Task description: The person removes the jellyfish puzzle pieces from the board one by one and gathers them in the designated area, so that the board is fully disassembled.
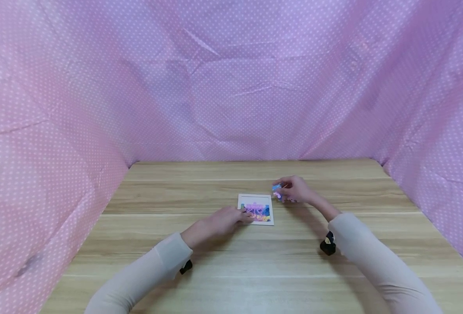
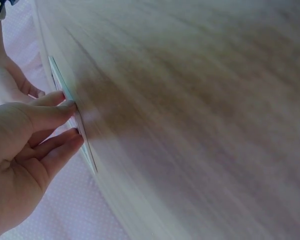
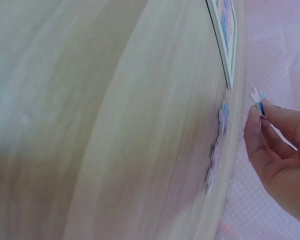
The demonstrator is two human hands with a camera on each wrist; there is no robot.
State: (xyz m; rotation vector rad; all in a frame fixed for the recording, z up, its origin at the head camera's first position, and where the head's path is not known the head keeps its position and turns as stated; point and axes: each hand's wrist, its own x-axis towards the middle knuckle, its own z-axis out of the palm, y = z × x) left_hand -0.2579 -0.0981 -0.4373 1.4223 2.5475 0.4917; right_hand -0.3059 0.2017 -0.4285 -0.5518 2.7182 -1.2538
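Note:
A small square jigsaw puzzle with a white frame (image 1: 271, 210) lies flat on the table, its lower part filled with pink, blue and yellow pieces (image 1: 257, 208). At its lower left corner, my left hand (image 1: 229, 219) rests extended fingers (image 2: 60, 150) on it. My right hand (image 1: 297, 190), just beyond the frame's upper right corner, pinches a small puzzle piece (image 3: 258, 101) between thumb and fingertips, raised over the table. Under that hand lie several loose puzzle pieces (image 3: 217, 145), partly hidden by it in the head view.
The wood-grain table (image 1: 255, 266) reaches back to a pink polka-dot cloth (image 1: 231, 96), which hangs behind it and on both sides. A black wrist device (image 1: 328, 244) shows below the right sleeve, another (image 1: 186, 266) below the left.

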